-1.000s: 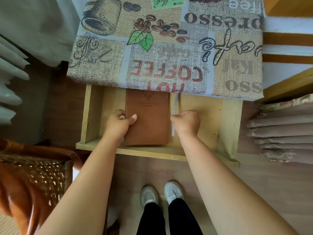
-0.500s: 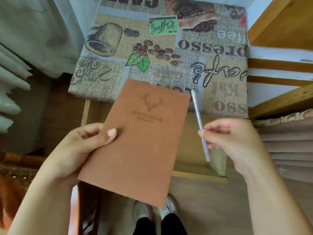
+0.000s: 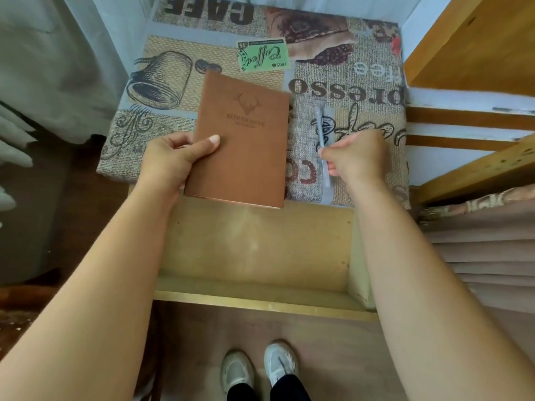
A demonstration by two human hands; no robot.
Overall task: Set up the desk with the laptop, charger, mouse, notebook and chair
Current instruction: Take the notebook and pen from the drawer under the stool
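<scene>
A brown notebook (image 3: 246, 146) with a stag emblem lies over the front part of the desk (image 3: 162, 91), which wears a coffee-print cloth. My left hand (image 3: 176, 160) grips its left edge, thumb on the cover. The notebook's near edge juts slightly past the desk front. To its right, my right hand (image 3: 356, 157) pinches a slim silver pen (image 3: 322, 134) that points away from me, low over the cloth. No laptop, charger or mouse shows in the head view.
The wooden drawer (image 3: 260, 302) stands pulled out below the desk front, with nothing inside. A wicker chair (image 3: 17, 308) peeks in at the lower left. Wooden shelving (image 3: 474, 53) and folded fabric (image 3: 486, 250) border the right; curtains hang at the left.
Both hands lifted the notebook and pen out of the drawer and carried them forward over the desk top. The notebook has gone from raised and tilted to low on the cloth.
</scene>
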